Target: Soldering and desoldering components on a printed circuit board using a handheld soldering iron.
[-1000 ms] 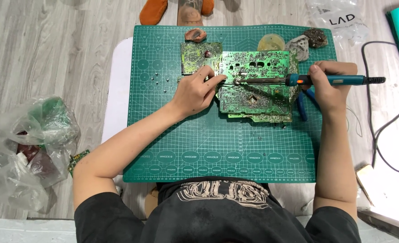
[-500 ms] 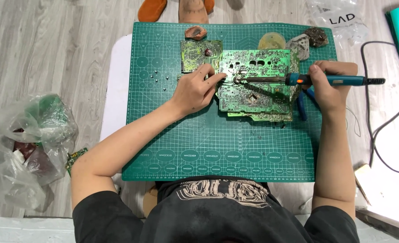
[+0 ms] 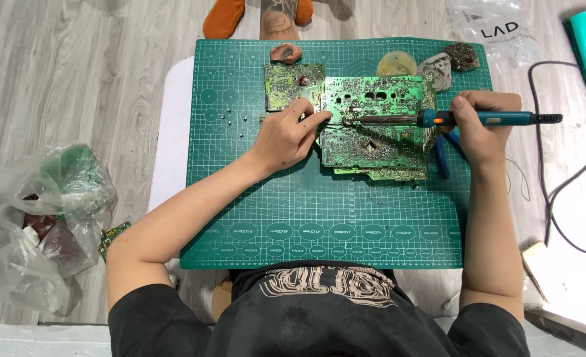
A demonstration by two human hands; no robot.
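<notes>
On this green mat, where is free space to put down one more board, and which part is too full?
Free: the cutting mat below the large circuit board, between both forearms. A narrower strip lies left of the left hand, though small loose bits dot it. Crowded: the top edge, with the small board and rocks.

Your soldering iron [image 3: 451, 119] has a smooth blue plastic grip and a dull grey metal shaft, lying over the circuit board [image 3: 375, 129], whose green face looks rough and glinting with solder. Under the board the cutting mat [image 3: 273, 218] is matt green; left of the mat, crinkled glossy clear plastic bags [image 3: 38, 218] lie on pale wood-grain flooring [image 3: 75, 79].
</notes>
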